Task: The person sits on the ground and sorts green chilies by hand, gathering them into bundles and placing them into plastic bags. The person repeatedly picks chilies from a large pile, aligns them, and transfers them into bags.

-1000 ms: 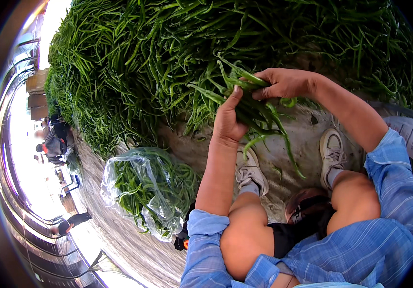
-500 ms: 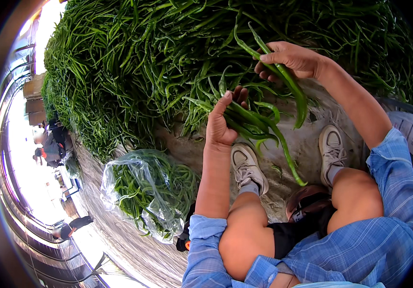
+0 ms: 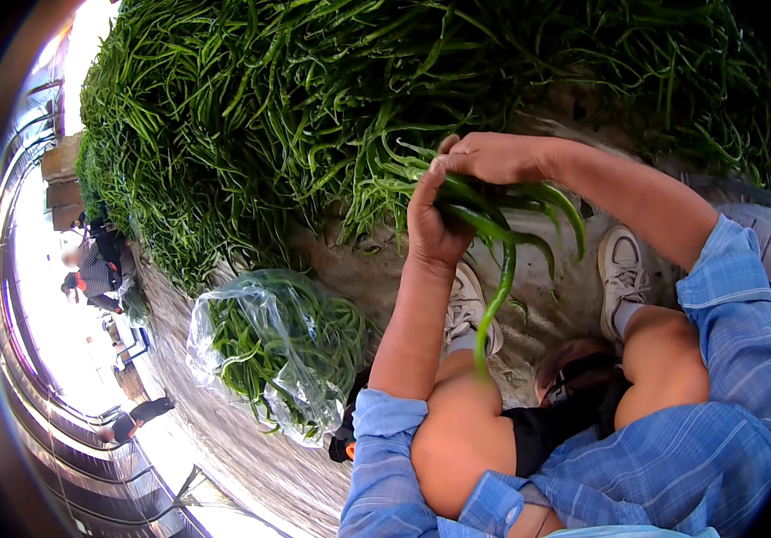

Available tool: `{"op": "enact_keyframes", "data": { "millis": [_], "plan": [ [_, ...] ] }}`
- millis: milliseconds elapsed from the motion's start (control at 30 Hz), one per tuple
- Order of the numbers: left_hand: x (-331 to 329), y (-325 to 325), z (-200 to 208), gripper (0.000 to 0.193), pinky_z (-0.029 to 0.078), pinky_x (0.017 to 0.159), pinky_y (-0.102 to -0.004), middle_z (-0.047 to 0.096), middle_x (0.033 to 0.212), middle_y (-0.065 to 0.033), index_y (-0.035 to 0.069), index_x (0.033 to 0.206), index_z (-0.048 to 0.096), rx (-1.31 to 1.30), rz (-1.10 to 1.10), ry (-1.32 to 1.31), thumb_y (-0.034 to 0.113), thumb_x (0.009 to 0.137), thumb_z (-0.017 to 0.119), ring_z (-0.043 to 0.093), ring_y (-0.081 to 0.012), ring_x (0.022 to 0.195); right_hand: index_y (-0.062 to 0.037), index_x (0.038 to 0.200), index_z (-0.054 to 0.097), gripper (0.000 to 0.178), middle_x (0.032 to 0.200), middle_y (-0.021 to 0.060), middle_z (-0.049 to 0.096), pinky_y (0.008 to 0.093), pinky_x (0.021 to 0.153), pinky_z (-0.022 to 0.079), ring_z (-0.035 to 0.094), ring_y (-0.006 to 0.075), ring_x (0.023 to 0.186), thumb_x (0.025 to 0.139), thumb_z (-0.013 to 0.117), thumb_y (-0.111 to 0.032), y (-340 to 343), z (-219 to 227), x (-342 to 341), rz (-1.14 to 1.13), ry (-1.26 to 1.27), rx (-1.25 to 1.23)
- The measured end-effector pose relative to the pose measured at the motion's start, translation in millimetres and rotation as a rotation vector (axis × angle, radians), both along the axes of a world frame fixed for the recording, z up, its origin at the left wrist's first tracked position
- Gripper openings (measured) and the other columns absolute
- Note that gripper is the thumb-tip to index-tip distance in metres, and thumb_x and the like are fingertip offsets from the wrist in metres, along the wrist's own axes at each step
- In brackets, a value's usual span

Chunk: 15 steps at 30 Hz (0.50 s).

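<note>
Head view: just above frame centre, the left hand (image 3: 435,220) grips a bunch of long green pods (image 3: 493,220). The right hand (image 3: 493,157), raised half a second ago, now presses fingers onto it, adding pods. Clear bag (image 3: 273,354) lies lower left, below the pod heap (image 3: 314,99).

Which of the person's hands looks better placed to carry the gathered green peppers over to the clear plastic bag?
Probably the left hand: it already grips the bunch of green peppers, and the clear plastic bag lies on its side. The right hand rests over the bunch, farther from the bag.
</note>
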<state>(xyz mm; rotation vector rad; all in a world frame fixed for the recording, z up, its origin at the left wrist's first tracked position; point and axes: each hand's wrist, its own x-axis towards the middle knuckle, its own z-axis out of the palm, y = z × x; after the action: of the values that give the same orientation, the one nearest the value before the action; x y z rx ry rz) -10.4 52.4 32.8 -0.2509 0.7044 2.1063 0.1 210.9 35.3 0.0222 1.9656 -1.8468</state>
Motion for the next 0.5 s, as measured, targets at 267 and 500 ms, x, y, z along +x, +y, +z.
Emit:
{"op": "enact_keyframes", "data": {
  "millis": [267, 500],
  "plan": [
    [-25.9, -20.1, 0.6, 0.010, 0.042, 0.103, -0.0455, 0.062, 0.114, -0.0022, 0.016, 0.097, 0.061, -0.051, 0.321, 0.166, 0.024, 0.091, 0.063, 0.052, -0.0212, 0.120, -0.0009, 0.091, 0.062, 0.023, 0.087, 0.0161, 0.059, 0.0422, 0.078, 0.047, 0.059, 0.0337, 0.085, 0.089, 0.061, -0.024, -0.5, 25.2, 21.3, -0.170, 0.317, 0.611],
    [-34.5, -25.5, 11.4, 0.019, 0.041, 0.103, -0.0535, 0.067, 0.099, -0.0045, 0.010, 0.091, 0.063, 0.017, 0.434, 0.250, 0.030, 0.091, 0.063, 0.058, -0.0244, 0.110, -0.0046, 0.110, 0.057, 0.036, 0.093, 0.0091, 0.066, 0.0412, 0.079, 0.053, 0.065, 0.0209, 0.090, 0.097, 0.051, -0.037, -6.7, 2.2, 41.7, 0.021, -0.535, -0.869]
  ]
}}
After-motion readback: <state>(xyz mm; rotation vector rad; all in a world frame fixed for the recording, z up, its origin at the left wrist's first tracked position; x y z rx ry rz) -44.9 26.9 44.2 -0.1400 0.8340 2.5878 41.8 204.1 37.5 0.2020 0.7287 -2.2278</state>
